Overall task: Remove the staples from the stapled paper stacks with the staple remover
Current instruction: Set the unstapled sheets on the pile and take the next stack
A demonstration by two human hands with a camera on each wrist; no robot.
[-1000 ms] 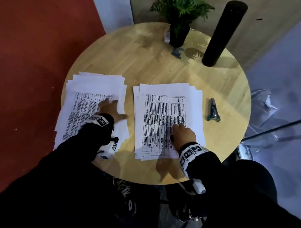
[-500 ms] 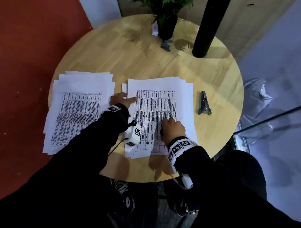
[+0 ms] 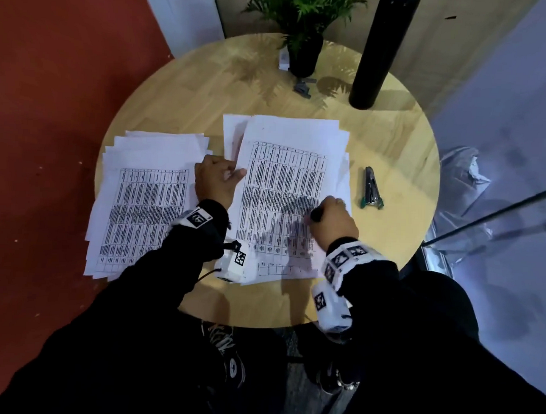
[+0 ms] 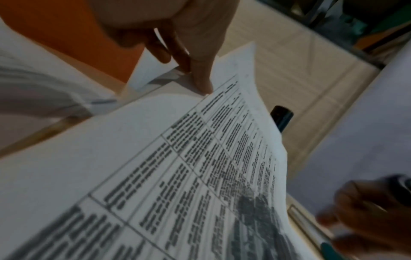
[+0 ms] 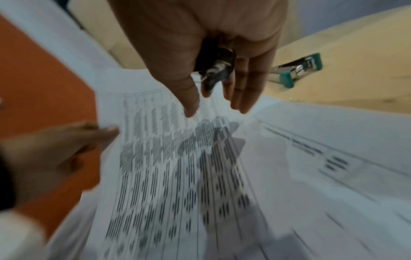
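- My left hand (image 3: 215, 181) has hold of the left edge of the top set (image 3: 284, 188) on the right stack (image 3: 342, 141), thumb on the printed face and fingers curled under the lifted edge; the left wrist view shows that edge raised off the sheets below.
- My right hand (image 3: 331, 219) rests on the near right part of that same set, fingers loosely curled around a small dark tool (image 5: 217, 70) with metal at its tip. I take it for the staple remover, though blur keeps me from being sure.
- The left stack (image 3: 148, 202) lies flat on the desk (image 3: 391, 143), just beside my left hand, with nothing touching it.
- A green-tipped stapler (image 3: 371, 188) lies on the desk to the right of the right stack, near my right hand, long axis running near to far.
- The relation that matters: I judge the staple sits at a far corner of the lifted set, away from both hands. A tiny dark mark (image 3: 263, 128) shows near the far left corner, too small to confirm.
- The tool hand is nearer the right edge, so reaching the far left corner means crossing the page, or turning the set toward it.
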